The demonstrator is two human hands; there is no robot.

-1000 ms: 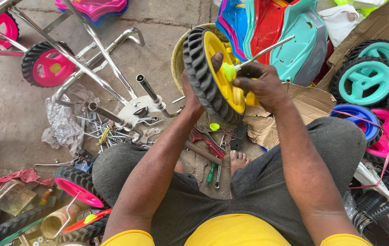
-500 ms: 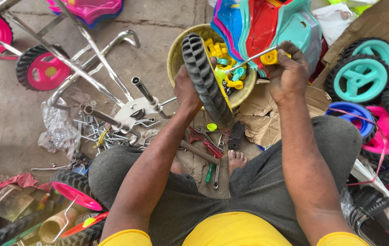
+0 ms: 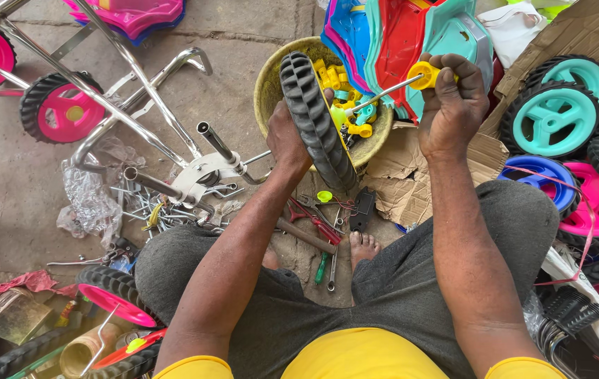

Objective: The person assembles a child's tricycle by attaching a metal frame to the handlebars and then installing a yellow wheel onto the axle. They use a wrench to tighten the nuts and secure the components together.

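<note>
Head view: a seated person holds a toy wheel edge-on with a metal rod running out of its hub.

The left hand (image 3: pixel 287 137) clasps the ribbed black rubber tyre of the wheel (image 3: pixel 316 119), fingers wrapped over the tread, just in front of a round yellowish bowl (image 3: pixel 268 84) of small plastic fittings. The right hand (image 3: pixel 450 102) is clenched around a yellow plastic cap (image 3: pixel 426 74) at the far end of the thin shiny rod (image 3: pixel 382 94), which slants down to the wheel. Glossy teal, pink and blue wheels (image 3: pixel 559 116) lie to the right.
</note>
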